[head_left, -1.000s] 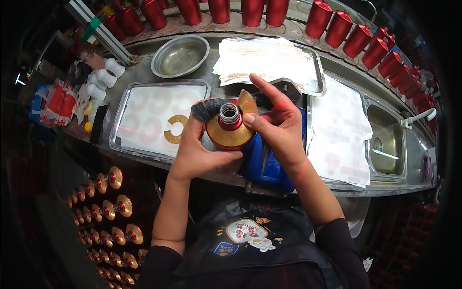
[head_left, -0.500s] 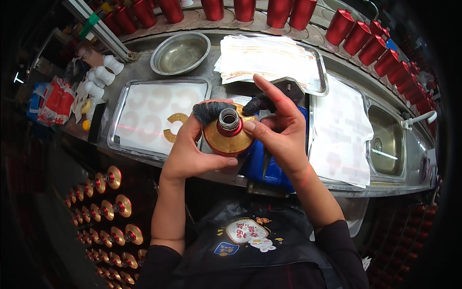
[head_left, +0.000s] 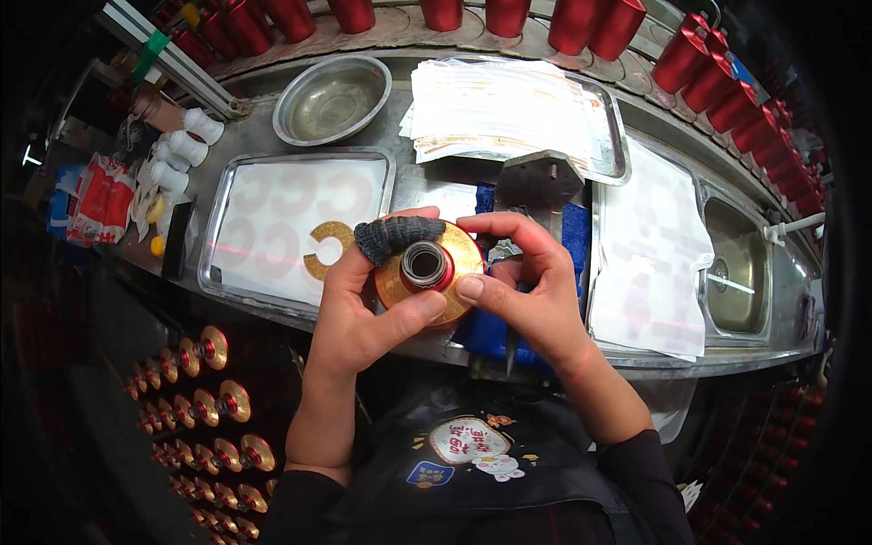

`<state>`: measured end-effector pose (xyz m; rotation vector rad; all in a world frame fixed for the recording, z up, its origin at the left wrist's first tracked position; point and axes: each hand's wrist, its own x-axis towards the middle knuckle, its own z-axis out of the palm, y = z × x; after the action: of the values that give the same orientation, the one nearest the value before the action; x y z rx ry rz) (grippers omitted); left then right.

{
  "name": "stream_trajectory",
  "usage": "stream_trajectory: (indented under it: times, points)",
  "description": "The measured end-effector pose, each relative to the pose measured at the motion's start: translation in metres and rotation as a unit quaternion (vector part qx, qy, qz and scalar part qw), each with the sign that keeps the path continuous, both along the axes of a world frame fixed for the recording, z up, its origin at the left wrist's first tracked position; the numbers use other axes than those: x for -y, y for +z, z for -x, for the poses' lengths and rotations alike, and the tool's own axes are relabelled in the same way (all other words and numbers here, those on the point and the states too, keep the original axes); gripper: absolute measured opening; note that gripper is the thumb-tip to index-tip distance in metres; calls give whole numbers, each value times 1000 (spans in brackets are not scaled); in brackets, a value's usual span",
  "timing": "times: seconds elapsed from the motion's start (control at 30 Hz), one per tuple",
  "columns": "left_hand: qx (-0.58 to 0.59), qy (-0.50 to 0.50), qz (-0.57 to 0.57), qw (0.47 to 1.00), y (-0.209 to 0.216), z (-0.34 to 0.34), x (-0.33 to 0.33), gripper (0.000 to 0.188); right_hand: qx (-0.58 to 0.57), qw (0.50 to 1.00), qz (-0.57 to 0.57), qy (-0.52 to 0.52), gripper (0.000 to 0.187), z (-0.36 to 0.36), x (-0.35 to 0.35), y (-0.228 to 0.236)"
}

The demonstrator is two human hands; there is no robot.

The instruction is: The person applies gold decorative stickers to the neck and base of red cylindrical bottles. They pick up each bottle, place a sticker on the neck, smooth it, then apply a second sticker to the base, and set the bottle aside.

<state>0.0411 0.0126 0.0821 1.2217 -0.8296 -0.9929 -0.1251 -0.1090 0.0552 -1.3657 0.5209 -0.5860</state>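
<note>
A red metal bottle point(head_left: 443, 270) with an open threaded neck points its mouth up toward me. Around its shoulder lies a gold ring-shaped label point(head_left: 465, 252). My left hand point(head_left: 350, 318) grips the bottle from the left, with its thumb on the gold shoulder and a dark knitted finger cover across the far side. From the right, my right hand point(head_left: 548, 313) holds on, thumb pressing the label's edge and index finger at the far rim. The bottle's body is hidden below. Beside my left hand, a gold C-shaped label point(head_left: 314, 262) lies on a backing sheet.
The backing sheet rests in a metal tray point(head_left: 211, 238). Behind stand a steel bowl point(head_left: 331, 100) and a stack of sheets point(head_left: 495, 109). A blue-padded metal fixture point(head_left: 572, 241) sits under my right hand. Red bottles point(head_left: 577, 25) line a conveyor; a sink point(head_left: 736, 263) is right.
My raised right index finger has come down to the bottle's far rim. My left thumb has moved up onto the gold shoulder. Bottles on the conveyor have shifted right.
</note>
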Motion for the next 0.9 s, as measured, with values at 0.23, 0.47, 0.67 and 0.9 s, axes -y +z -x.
stream_trajectory:
  times: [0.23, 0.47, 0.67, 0.9]
  points:
    - [32, 11, 26, 999, -7, 3, 0, 61, -11, 998, -44, 39, 49, -5, 11, 4]
    - [15, 13, 15, 1000, -5, 5, 1, 61, 18, 987, -155, 40, 41, -6, 12, -6]
    - [27, 21, 36, 999, -6, 6, -2, 62, 40, 924, -335, -181, 27, -11, 24, 15]
    - [13, 36, 14, 999, -11, 6, -9, 71, -5, 985, 139, -102, 23, 15, -22, 40]
